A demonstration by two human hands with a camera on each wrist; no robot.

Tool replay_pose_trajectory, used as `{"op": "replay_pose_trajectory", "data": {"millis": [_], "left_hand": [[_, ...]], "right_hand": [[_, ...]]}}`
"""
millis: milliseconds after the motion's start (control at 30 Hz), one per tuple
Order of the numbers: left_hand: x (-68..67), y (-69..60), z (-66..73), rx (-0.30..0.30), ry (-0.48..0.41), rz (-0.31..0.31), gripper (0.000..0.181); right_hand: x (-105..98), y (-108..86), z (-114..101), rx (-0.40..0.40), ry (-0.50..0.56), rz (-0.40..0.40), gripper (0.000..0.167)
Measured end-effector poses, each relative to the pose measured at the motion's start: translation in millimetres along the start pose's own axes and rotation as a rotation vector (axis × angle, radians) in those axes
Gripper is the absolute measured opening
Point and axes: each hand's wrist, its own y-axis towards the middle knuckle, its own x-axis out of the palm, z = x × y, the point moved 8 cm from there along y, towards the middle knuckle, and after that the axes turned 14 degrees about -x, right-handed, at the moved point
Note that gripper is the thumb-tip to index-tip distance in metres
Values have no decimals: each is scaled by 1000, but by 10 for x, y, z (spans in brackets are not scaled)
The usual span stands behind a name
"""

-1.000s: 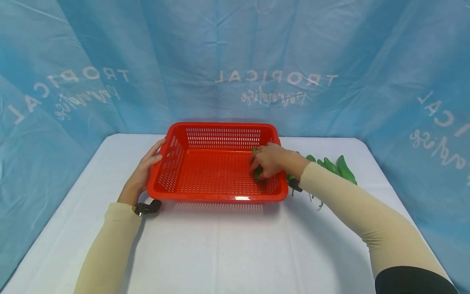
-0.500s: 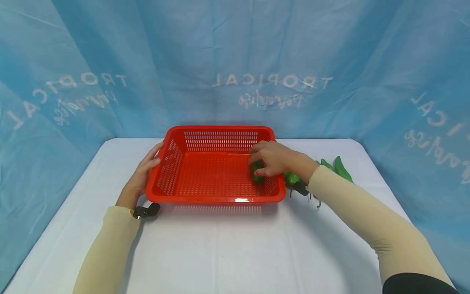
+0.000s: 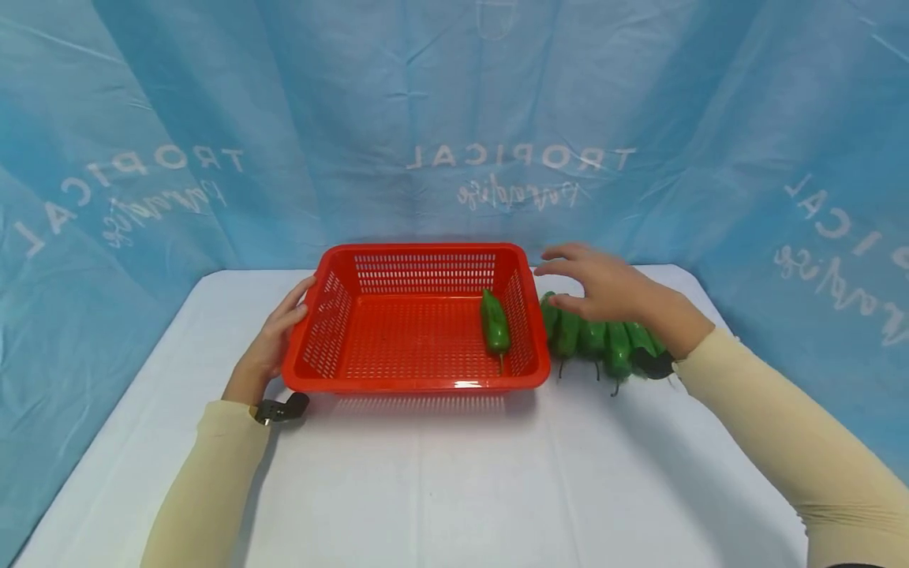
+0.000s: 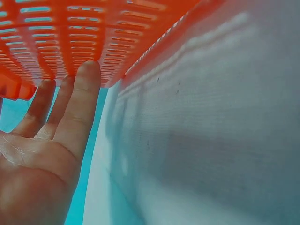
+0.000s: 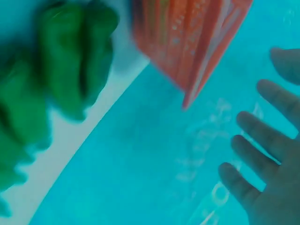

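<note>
A red plastic basket (image 3: 419,385) with slotted walls stands on the white table. One green pepper (image 3: 495,323) lies inside it near the right wall, stem toward the front. My left hand (image 3: 273,335) rests at the basket's left end; in the left wrist view its fairly straight fingers (image 4: 83,93) touch the slotted outer wall, and the thumb is mostly out of sight. To the right of the basket, my right hand (image 3: 604,285) hovers with spread fingers and holds nothing. Beneath it lies a row of several green peppers (image 3: 592,339), partly covered by the hand and wrist.
White cloth covers the table (image 3: 426,473). Blue printed curtains (image 3: 454,118) hang behind it and on both sides. Close to the basket's right wall lies the nearest pepper (image 3: 548,315) of the row.
My right hand has let go of the pepper inside the basket and moved out to the right, above the row of peppers. The left hand stays at the basket's left end.
</note>
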Motion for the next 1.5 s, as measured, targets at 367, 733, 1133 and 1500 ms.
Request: {"op": "replay_pose_trajectory", "data": {"millis": [367,733,1133,1500], "left_hand": [[-44,-47,-31,-30,6,30,56],[-14,-4,-32,-19,16,24,56],[21,18,-24,-4,-14,-7,55],[-4,21,-40,-13,9,22,57]], "right_hand": [[91,-670,569,116,64,15,42],[273,-1176,919,222,134,25,45],[486,-936,857,232,152,-26,45],[745,-305,540,173,116,-64,41]]}}
